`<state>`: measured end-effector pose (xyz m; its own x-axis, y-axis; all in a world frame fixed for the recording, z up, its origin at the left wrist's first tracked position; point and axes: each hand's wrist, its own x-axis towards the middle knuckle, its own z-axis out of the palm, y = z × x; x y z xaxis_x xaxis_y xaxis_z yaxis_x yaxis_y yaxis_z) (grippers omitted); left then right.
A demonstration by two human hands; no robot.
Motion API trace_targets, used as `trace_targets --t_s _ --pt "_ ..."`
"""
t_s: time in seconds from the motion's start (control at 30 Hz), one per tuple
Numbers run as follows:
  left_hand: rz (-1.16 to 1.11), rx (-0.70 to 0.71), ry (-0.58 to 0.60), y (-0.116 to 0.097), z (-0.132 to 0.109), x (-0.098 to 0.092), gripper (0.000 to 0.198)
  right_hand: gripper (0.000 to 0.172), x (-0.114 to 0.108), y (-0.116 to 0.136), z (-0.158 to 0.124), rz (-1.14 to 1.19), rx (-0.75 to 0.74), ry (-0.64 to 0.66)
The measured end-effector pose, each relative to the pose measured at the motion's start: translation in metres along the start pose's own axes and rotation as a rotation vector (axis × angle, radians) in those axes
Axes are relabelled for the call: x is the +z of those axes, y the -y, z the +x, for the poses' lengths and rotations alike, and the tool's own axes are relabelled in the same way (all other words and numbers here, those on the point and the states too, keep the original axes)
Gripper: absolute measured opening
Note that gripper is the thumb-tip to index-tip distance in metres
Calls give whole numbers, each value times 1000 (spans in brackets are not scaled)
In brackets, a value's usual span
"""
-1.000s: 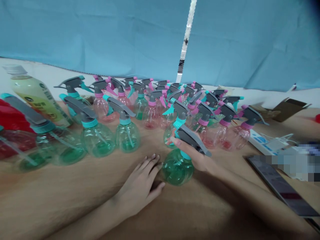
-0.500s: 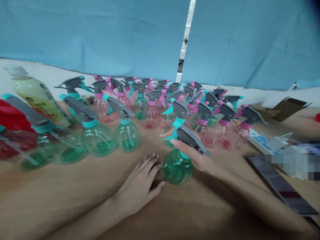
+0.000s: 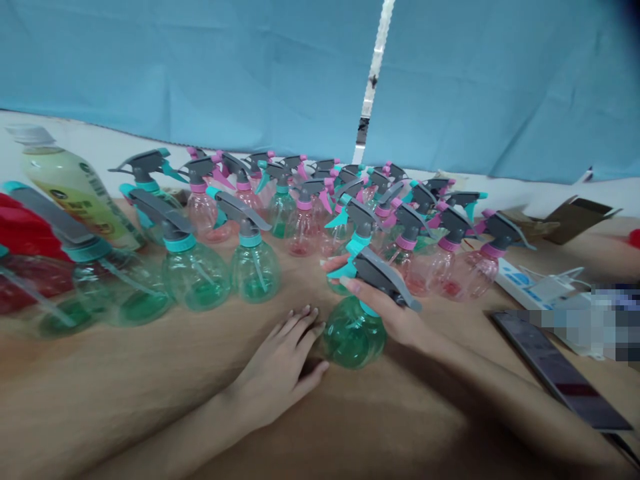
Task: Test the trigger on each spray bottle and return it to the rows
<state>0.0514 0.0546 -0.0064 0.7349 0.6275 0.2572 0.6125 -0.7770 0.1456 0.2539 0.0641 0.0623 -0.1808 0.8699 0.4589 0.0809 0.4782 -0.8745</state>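
My right hand [image 3: 393, 313] is wrapped around the grey and teal trigger head of a green-tinted plastic spray bottle [image 3: 353, 335], which stands at the front of the group. My left hand [image 3: 277, 367] lies on the wooden table with its fingers spread, holding nothing, and its fingertips are close to that bottle's left side. Just beyond my hands stand a green spray bottle [image 3: 255, 272] and a pink-tinted spray bottle [image 3: 470, 275], part of a dense cluster of similar bottles.
A large bottle of yellowish liquid [image 3: 75, 190] and a red object [image 3: 25, 230] lie at the left. A power strip [image 3: 525, 283], a dark tablet or phone [image 3: 555, 367] and cardboard [image 3: 575, 220] sit at the right, before a blue cloth [image 3: 200, 67].
My right hand's fingers have spread a little further left around the trigger head. The held bottle and my left hand have barely moved.
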Motion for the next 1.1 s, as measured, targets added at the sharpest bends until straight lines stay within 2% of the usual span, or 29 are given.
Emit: trace_targets --t_s 0.53,1.1 --pt "-6 -4 9 0 1 1 47 26 -1 -1 -1 26 29 25" --pt "17 -9 23 0 0 2 53 14 0 -4 -1 29 51 -7"
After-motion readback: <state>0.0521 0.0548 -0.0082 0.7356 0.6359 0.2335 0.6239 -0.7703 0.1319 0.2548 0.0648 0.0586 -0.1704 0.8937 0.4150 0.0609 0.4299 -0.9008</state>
